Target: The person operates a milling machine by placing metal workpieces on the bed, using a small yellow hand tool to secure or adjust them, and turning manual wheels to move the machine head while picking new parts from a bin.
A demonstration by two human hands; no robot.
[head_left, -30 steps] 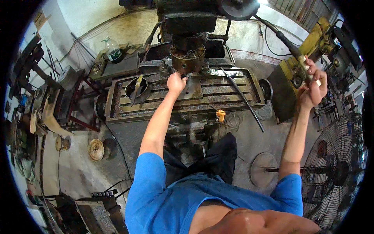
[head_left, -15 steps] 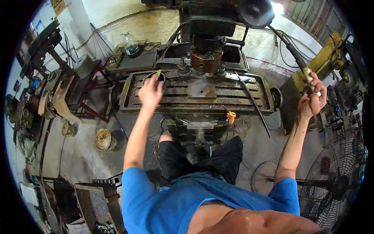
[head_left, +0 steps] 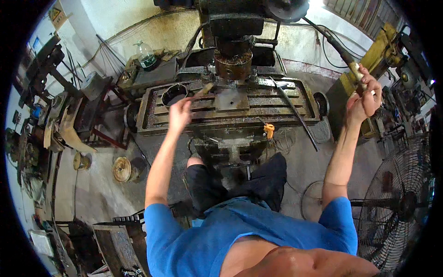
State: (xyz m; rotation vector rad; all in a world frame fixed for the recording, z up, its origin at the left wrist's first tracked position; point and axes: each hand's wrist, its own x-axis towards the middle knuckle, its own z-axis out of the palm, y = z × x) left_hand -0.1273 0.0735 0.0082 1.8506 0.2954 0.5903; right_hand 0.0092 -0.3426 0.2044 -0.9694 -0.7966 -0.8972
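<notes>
My left hand (head_left: 179, 115) is closed round the handle of a small brush (head_left: 202, 91), a little blurred, whose tip points right towards a flat metal plate (head_left: 232, 102). That plate lies on the slotted table (head_left: 157, 117) of a milling machine. Beside the left hand, a dark round tub (head_left: 174, 93) rests on the table. Over the plate hangs a rusty round cutter head (head_left: 233, 64). Raised on the far side to the right, my right hand (head_left: 364, 99) wraps round the pale grip of a long dark lever (head_left: 339, 50).
A long metal bar (head_left: 295, 113) leans across the table's right side. An orange-handled tool (head_left: 268, 131) hangs at its front edge. A large fan (head_left: 401, 203) stands at lower right. A plastic bottle (head_left: 146, 56) sits on a bench behind left.
The brush has swung from above the tub to the right, towards the plate, in my left hand. My right hand keeps its hold on the lever. The view has shifted slightly.
</notes>
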